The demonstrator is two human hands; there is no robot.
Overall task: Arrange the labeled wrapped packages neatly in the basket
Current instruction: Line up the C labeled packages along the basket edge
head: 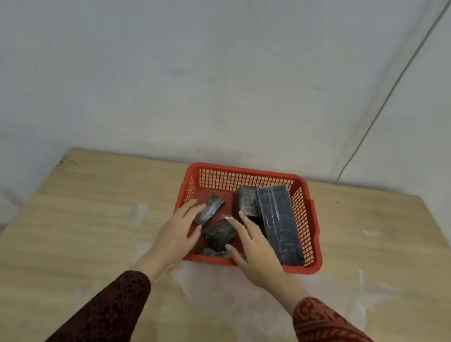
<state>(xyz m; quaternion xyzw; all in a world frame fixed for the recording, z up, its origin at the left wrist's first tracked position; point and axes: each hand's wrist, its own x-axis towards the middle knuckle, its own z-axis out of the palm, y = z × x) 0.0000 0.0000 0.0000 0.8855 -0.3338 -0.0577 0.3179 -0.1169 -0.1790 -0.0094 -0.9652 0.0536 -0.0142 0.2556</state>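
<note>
A red plastic basket (246,175) stands on the wooden table. Inside, a long dark wrapped package (280,224) lies along the right wall, with a shorter grey package (246,201) beside it. A slim grey package (210,210) leans at the left, and a dark speckled package (219,234) sits in the front middle above a small one (212,252) at the front wall. My left hand (180,229) reaches over the front rim, fingers against the slim package. My right hand (256,245) rests with spread fingers between the speckled and grey packages.
The light wooden table (96,225) has whitish smears in front of and beside the basket. A pale wall rises behind the table's far edge, and a thin dark cable (382,105) hangs down it at the right.
</note>
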